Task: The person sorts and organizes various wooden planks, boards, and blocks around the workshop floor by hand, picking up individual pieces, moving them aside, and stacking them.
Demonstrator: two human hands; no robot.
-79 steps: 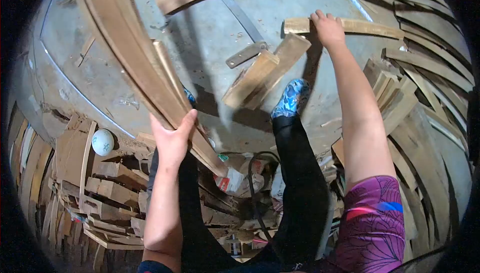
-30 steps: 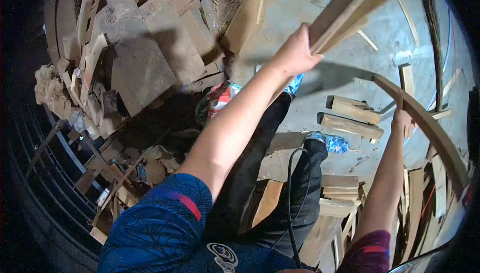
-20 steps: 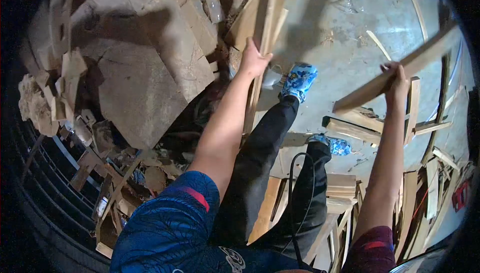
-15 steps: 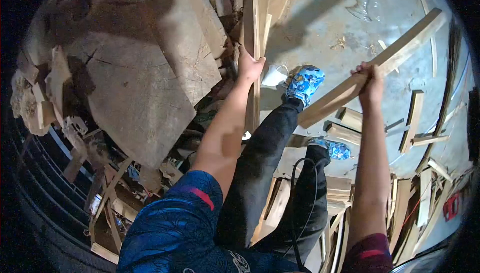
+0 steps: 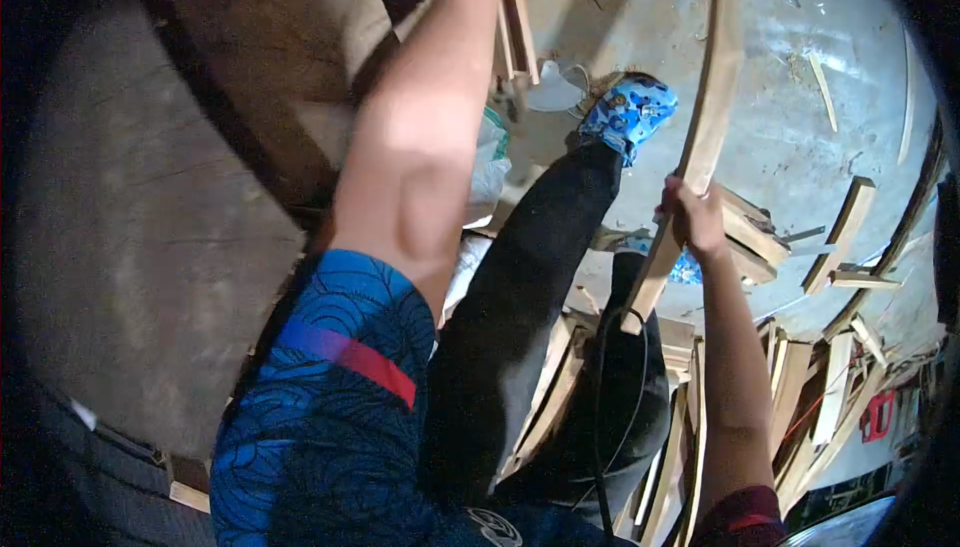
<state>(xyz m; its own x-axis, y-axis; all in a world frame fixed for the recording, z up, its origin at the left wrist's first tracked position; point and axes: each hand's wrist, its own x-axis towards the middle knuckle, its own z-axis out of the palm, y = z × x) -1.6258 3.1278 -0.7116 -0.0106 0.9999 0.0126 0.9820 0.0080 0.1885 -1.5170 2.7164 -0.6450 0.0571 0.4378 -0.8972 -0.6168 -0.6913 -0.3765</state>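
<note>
My right hand (image 5: 692,215) is closed around a long wooden plank (image 5: 708,97), gripping it near its lower end. The plank stands nearly lengthwise in the view and runs out past the top edge. My left forearm (image 5: 420,117) reaches up to the top edge; the hand itself lies beyond the frame, so what it holds or touches is hidden. Left of that arm, a large brown wooden board (image 5: 150,247) fills much of the view. Narrow wood strips (image 5: 518,27) show just right of the left forearm.
A white face mask (image 5: 556,95) lies on the concrete floor by my blue patterned shoe (image 5: 632,115). Short wood blocks (image 5: 745,237) lie beyond the right hand. Stacked planks (image 5: 790,377) stand at lower right, near a red object (image 5: 878,415). A plastic bag (image 5: 490,162) sits beside my leg.
My left hand has moved up out of view, and the upright plank it held no longer shows there. The right-hand plank has swung closer to upright. The brown board now looms larger at left.
</note>
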